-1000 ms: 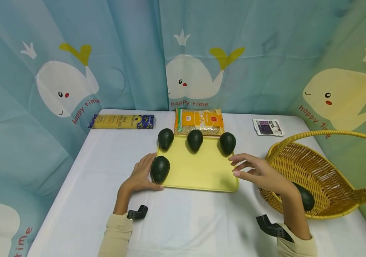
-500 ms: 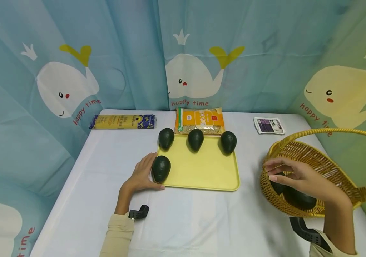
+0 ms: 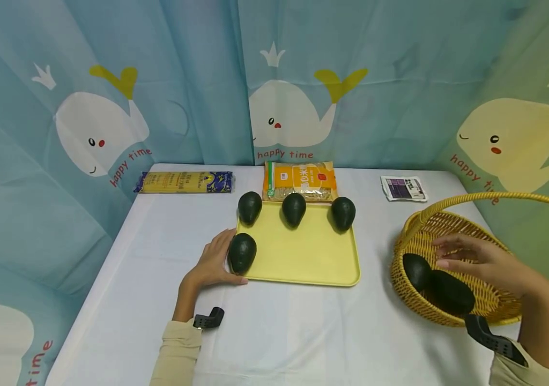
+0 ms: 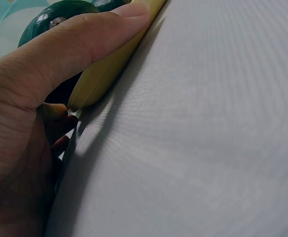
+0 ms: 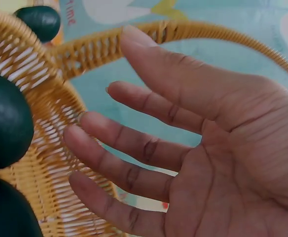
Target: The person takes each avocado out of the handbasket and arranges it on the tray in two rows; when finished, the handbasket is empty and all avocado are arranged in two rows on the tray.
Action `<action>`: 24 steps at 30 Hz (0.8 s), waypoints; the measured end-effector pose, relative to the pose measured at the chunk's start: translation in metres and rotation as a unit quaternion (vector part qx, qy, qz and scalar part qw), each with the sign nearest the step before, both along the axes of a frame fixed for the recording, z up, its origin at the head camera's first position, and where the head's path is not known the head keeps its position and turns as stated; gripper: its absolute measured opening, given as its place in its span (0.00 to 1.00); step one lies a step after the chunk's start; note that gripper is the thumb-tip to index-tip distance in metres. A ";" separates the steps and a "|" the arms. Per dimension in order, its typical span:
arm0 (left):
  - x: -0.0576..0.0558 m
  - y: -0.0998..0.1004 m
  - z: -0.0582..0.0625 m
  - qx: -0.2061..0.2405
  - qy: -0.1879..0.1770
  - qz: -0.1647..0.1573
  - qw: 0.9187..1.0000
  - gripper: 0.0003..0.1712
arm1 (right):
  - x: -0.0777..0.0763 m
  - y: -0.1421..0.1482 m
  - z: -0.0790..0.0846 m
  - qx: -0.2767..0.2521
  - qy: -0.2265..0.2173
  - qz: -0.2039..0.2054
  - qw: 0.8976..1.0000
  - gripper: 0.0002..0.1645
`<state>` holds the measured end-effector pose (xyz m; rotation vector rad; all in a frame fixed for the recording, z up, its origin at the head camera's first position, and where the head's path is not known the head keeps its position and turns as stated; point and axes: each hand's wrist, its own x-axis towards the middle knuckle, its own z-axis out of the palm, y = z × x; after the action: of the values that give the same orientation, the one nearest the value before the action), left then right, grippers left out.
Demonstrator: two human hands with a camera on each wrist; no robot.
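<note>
My left hand (image 3: pixel 213 261) lies at the near left corner of a yellow tray (image 3: pixel 303 257). Its thumb (image 4: pixel 99 37) runs straight along the tray's front rim, and the other fingers extend along the left side. Beside that hand sits a dark green avocado (image 3: pixel 243 253). Along the tray's back edge are a left avocado (image 3: pixel 250 208), a middle avocado (image 3: pixel 294 209) and a right avocado (image 3: pixel 343 214). My right hand (image 3: pixel 484 262) hovers over a wicker basket (image 3: pixel 400 252), holding nothing, fingers loosely bent and apart. Inside lie a rounder-looking avocado (image 3: pixel 416 271) and a longer-looking avocado (image 3: pixel 450 292).
Behind the tray lies an orange and clear grain packet (image 3: pixel 300 181). A yellow and blue noodle packet (image 3: pixel 185 182) is at the back left, a small white and purple pouch (image 3: pixel 403 188) at the back right. The basket's tall handle (image 3: pixel 496 196) arches above it. Printed curtains (image 3: pixel 197 80) enclose the white table.
My right hand has moved right, from beside the tray's right edge to over the basket, uncovering both avocados there. My left hand stays at the tray corner.
</note>
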<state>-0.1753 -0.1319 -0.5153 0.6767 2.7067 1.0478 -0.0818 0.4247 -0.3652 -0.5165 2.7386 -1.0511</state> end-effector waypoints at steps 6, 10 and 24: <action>0.001 0.000 0.001 0.000 0.002 0.000 1.000 0.76 | -0.014 0.011 -0.011 0.000 -0.017 0.039 0.999 0.26; 0.001 0.001 0.002 0.005 0.004 -0.001 1.000 0.75 | -0.023 0.014 -0.014 -0.003 -0.073 0.058 0.996 0.27; -0.001 0.000 0.000 0.003 -0.007 0.004 1.000 0.76 | -0.053 0.021 -0.030 -0.014 -0.225 0.086 0.970 0.29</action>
<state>-0.1764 -0.1321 -0.5154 0.6575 2.6971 1.0579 -0.1352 0.4455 -0.3952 -0.4445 2.2444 -1.0186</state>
